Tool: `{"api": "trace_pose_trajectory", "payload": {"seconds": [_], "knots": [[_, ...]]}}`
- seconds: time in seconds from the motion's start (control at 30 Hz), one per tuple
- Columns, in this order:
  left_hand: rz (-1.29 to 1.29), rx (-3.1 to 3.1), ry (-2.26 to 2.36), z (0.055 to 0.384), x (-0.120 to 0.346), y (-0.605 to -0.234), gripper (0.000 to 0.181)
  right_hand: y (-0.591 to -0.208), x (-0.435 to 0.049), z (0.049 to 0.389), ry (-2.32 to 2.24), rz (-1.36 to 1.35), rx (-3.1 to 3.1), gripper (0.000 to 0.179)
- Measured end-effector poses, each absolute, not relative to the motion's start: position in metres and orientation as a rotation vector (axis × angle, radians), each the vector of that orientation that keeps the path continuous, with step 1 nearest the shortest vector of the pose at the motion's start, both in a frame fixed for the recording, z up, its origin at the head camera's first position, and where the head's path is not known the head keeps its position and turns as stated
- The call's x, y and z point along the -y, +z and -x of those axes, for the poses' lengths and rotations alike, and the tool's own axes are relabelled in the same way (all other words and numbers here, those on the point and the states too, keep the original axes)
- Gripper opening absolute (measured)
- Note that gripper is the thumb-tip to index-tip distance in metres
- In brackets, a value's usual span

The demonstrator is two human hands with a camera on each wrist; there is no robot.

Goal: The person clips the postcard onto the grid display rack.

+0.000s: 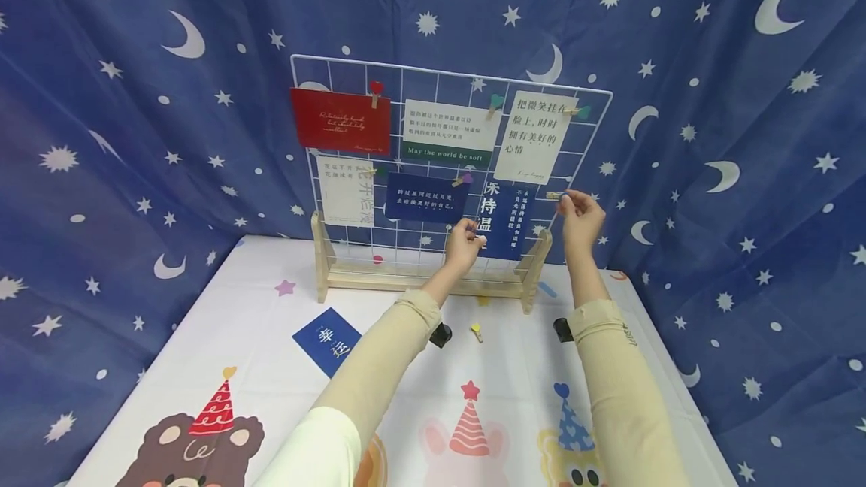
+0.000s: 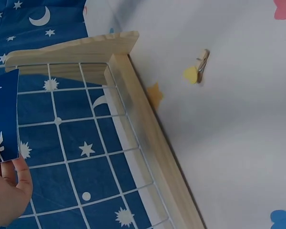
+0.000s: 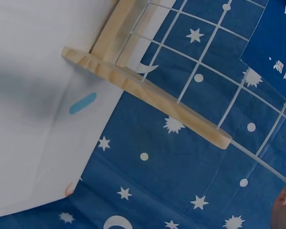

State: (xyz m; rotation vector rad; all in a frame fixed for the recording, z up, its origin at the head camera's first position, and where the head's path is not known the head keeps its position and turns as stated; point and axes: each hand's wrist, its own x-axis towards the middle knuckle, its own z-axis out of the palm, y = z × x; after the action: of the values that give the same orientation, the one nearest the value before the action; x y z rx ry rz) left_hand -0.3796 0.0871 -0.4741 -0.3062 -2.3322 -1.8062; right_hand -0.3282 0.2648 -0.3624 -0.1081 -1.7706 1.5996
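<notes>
My left hand [image 1: 463, 248] pinches the lower left corner of a dark blue card [image 1: 509, 225] with white characters, held up against a white wire grid [image 1: 433, 245]. In the left wrist view, the fingers [image 2: 22, 179] lie behind the card's edge and the thumb in front. To the right of the card, at the grid's side, my right hand [image 1: 583, 222] pinches a small wooden clothespin [image 1: 553, 195]. Only part of that hand shows in the right wrist view, where the clothespin is out of sight. A white card [image 1: 531, 137] hangs just above the blue one.
Clothespins hold several other cards on the grid, among them a red card [image 1: 341, 122]. A wooden stand [image 1: 419, 281] supports the grid. On the table lie another blue card [image 1: 328, 341] and a clothespin with a yellow heart [image 1: 476, 332]. Behind hangs a starry blue curtain [image 1: 223, 13].
</notes>
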Motion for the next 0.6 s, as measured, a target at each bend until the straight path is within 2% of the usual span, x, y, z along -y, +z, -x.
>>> {"api": "trace_pose_trajectory", "payload": {"seconds": [0.13,0.27,0.5,0.6], "knots": [[0.181,2.431,-1.754,0.333,-0.082,-0.416,0.021,-0.353,-0.264,0.326,1.658,0.122,1.773,0.023],[0.197,2.422,-1.693,0.336,-0.085,-0.416,0.020,-0.344,-0.259,0.320,1.692,0.146,1.794,0.023],[0.186,2.304,-1.608,0.484,-0.122,-0.564,0.025,-0.348,-0.261,0.330,1.688,0.151,1.793,0.022],[0.115,2.315,-1.571,0.488,-0.127,-0.565,0.025,-0.353,-0.265,0.337,1.639,0.177,1.823,0.023]]}}
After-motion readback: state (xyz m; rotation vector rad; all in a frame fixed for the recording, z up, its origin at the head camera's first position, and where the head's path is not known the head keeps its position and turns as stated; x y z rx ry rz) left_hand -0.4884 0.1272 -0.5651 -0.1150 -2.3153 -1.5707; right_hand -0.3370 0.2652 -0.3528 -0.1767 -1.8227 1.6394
